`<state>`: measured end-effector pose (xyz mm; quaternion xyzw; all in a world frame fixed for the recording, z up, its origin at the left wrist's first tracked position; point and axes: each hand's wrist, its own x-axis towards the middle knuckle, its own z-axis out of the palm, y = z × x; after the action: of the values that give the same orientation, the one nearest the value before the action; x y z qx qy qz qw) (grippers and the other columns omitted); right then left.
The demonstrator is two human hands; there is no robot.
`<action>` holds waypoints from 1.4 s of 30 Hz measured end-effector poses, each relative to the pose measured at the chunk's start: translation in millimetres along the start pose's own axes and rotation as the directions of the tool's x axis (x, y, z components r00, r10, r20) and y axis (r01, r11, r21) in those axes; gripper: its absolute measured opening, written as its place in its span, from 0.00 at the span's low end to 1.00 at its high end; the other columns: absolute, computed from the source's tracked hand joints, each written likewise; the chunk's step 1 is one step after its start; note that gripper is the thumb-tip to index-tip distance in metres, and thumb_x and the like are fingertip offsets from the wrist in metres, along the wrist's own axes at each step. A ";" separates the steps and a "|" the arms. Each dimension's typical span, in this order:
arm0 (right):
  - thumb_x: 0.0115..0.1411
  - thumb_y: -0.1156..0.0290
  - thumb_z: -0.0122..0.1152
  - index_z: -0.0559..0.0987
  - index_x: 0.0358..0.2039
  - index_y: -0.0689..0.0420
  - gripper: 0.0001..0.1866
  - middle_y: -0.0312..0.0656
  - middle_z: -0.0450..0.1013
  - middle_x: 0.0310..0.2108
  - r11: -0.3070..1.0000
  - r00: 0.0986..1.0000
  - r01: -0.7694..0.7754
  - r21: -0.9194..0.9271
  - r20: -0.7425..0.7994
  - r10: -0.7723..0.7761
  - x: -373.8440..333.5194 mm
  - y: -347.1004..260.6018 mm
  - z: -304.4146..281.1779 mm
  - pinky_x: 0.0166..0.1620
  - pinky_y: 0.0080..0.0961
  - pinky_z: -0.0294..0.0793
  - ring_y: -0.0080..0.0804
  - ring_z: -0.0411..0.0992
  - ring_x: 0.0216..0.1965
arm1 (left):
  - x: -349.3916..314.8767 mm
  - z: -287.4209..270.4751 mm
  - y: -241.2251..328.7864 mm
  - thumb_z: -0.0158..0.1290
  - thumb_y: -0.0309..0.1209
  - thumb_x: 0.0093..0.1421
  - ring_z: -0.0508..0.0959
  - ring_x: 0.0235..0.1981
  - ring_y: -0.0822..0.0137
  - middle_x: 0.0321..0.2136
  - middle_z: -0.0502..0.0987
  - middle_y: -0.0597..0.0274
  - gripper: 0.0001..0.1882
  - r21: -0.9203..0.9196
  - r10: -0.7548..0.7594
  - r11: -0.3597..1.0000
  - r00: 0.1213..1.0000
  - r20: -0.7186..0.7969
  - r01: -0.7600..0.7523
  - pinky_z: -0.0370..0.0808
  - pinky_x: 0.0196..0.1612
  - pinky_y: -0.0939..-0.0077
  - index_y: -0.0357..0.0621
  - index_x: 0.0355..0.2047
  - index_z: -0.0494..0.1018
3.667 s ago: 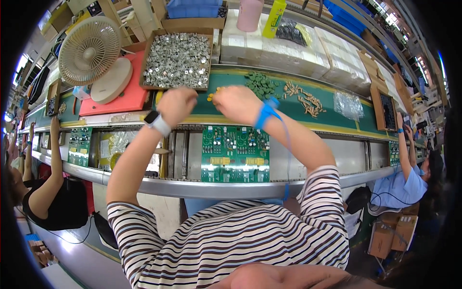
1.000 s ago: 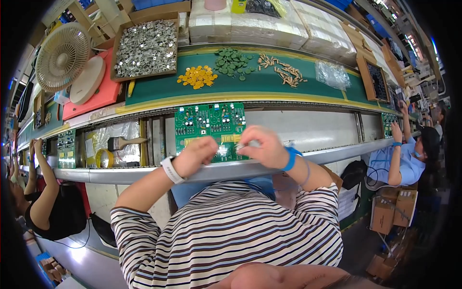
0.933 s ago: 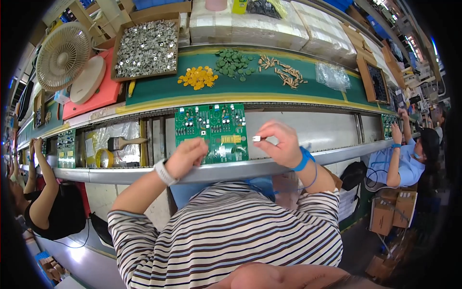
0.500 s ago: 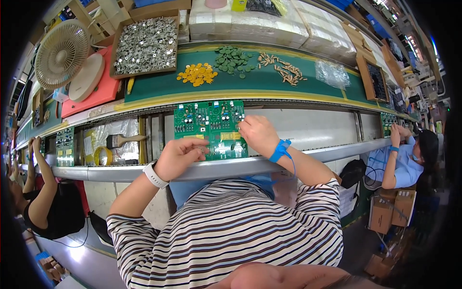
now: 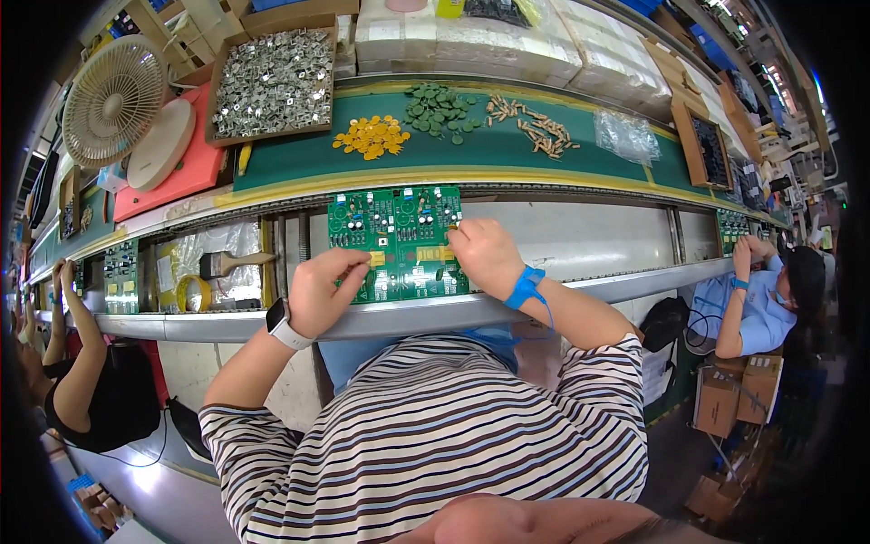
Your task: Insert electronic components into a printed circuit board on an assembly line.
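A green circuit board (image 5: pixel 403 275) lies in front of me across the rails, carrying small black, white and blue parts and yellow blocks. On its left side, my left hand (image 5: pixel 323 286) has thumb and index finger pinched together beside a yellow block (image 5: pixel 377 258); what they hold, if anything, is too small to name. Over the board's right edge is my right hand (image 5: pixel 489 257), its fingers closed at the upper right parts. Those fingers hide whatever is between them. A blue strap (image 5: pixel 526 287) circles my right wrist.
Beyond the board, a green bench top (image 5: pixel 299 165) bears yellow discs (image 5: pixel 372 139), green discs (image 5: pixel 441 111) and small tan pieces (image 5: pixel 544 136). A carton of metal parts (image 5: pixel 274 83) and a fan (image 5: pixel 115 102) stand left. A brush (image 5: pixel 234 263) lies beside the board. Co-workers sit on both sides.
My left hand has turned and moved slightly away from me, from loosely curled fingers over the board's lower left to a pinch by the yellow block. My right hand stays nearly in place.
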<state>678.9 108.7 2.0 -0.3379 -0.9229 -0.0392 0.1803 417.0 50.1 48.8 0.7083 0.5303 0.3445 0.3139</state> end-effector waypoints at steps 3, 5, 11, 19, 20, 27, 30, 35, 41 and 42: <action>0.45 0.75 0.59 0.73 0.26 0.58 0.06 0.40 0.67 0.24 0.989 0.998 -0.062 0.136 0.022 0.060 0.4 4.1 1.1 0.32 0.33 0.68 0.39 0.68 0.28 | -5.8 5.7 -6.6 0.55 0.24 0.51 0.77 0.28 0.57 0.28 0.77 0.55 0.07 0.137 0.267 0.952 0.961 0.071 -0.274 0.75 0.31 0.70 0.39 0.32 0.74; 0.46 0.73 0.61 0.73 0.26 0.58 0.07 0.42 0.68 0.24 0.943 0.982 -0.190 0.274 0.036 0.188 0.4 5.0 1.7 0.32 0.35 0.69 0.42 0.69 0.28 | -7.6 9.2 -7.6 0.55 0.24 0.51 0.78 0.28 0.58 0.28 0.77 0.55 0.07 0.165 0.307 0.933 0.947 0.096 -0.319 0.75 0.31 0.70 0.39 0.32 0.74; 0.48 0.72 0.61 0.73 0.27 0.57 0.07 0.41 0.69 0.24 0.905 0.970 -0.244 0.348 0.093 0.226 0.8 8.3 -1.2 0.30 0.34 0.72 0.41 0.71 0.27 | -3.1 13.4 5.8 0.56 0.24 0.49 0.76 0.26 0.59 0.26 0.75 0.58 0.09 0.247 0.392 0.880 0.914 0.104 -0.406 0.74 0.28 0.70 0.42 0.33 0.75; 0.47 0.74 0.54 0.73 0.25 0.56 0.03 0.41 0.71 0.25 0.982 0.968 -0.152 0.110 0.215 0.126 10.0 1.0 -9.8 0.32 0.34 0.73 0.40 0.72 0.28 | -6.9 33.4 2.0 0.59 0.27 0.46 0.75 0.24 0.58 0.24 0.74 0.59 0.08 0.283 0.387 0.858 0.902 0.194 -0.429 0.72 0.25 0.69 0.42 0.26 0.72; 0.46 0.75 0.53 0.73 0.24 0.57 0.03 0.41 0.71 0.25 0.989 0.972 -0.129 0.077 0.206 0.111 10.3 0.4 -9.1 0.32 0.33 0.73 0.39 0.73 0.28 | -6.8 35.3 0.3 0.59 0.27 0.46 0.75 0.24 0.58 0.24 0.74 0.59 0.08 0.283 0.386 0.858 0.902 0.195 -0.428 0.72 0.25 0.69 0.42 0.26 0.72; 0.45 0.75 0.52 0.73 0.25 0.58 0.04 0.42 0.70 0.25 0.988 0.981 -0.137 0.066 0.149 0.126 4.3 -5.4 -7.1 0.34 0.33 0.72 0.41 0.72 0.29 | -1.7 53.5 -3.5 0.52 0.27 0.44 0.75 0.25 0.61 0.23 0.72 0.62 0.06 0.324 0.487 0.760 0.824 0.290 -0.564 0.73 0.27 0.70 0.44 0.25 0.70; 0.46 0.76 0.54 0.73 0.25 0.59 0.04 0.44 0.69 0.26 0.976 0.987 -0.149 0.156 0.084 0.137 3.5 -1.9 -2.0 0.35 0.34 0.71 0.42 0.71 0.29 | 2.6 62.3 -8.1 0.53 0.27 0.42 0.75 0.25 0.62 0.24 0.73 0.63 0.06 0.322 0.491 0.748 0.811 0.318 -0.580 0.73 0.27 0.71 0.44 0.25 0.71; 0.47 0.74 0.61 0.74 0.27 0.57 0.06 0.42 0.67 0.25 0.857 0.962 -0.258 0.446 0.036 0.271 -1.4 4.8 6.4 0.33 0.35 0.71 0.42 0.70 0.28 | 7.2 68.8 -3.5 0.52 0.27 0.42 0.75 0.24 0.62 0.23 0.73 0.63 0.07 0.301 0.488 0.753 0.803 0.341 -0.585 0.73 0.27 0.70 0.44 0.25 0.71; 0.47 0.73 0.60 0.75 0.27 0.56 0.06 0.40 0.67 0.26 0.924 0.983 -0.168 0.344 -0.014 0.184 -3.3 7.5 3.4 0.32 0.35 0.71 0.40 0.69 0.28 | 6.3 67.8 -4.7 0.50 0.28 0.45 0.74 0.24 0.61 0.22 0.70 0.62 0.04 0.271 0.472 0.772 0.804 0.362 -0.575 0.72 0.28 0.69 0.43 0.23 0.69; 0.47 0.73 0.60 0.75 0.27 0.56 0.06 0.40 0.67 0.26 0.924 0.983 -0.168 0.344 -0.015 0.184 -3.3 7.3 3.1 0.32 0.35 0.71 0.40 0.69 0.28 | 4.3 66.7 -5.5 0.53 0.28 0.45 0.75 0.25 0.61 0.24 0.73 0.61 0.05 0.247 0.509 0.761 0.788 0.347 -0.600 0.73 0.29 0.69 0.43 0.24 0.70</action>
<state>684.9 112.8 -2.4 -0.3820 -0.8772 0.1297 0.2604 469.6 50.2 7.3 0.9162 0.3007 0.2286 0.1340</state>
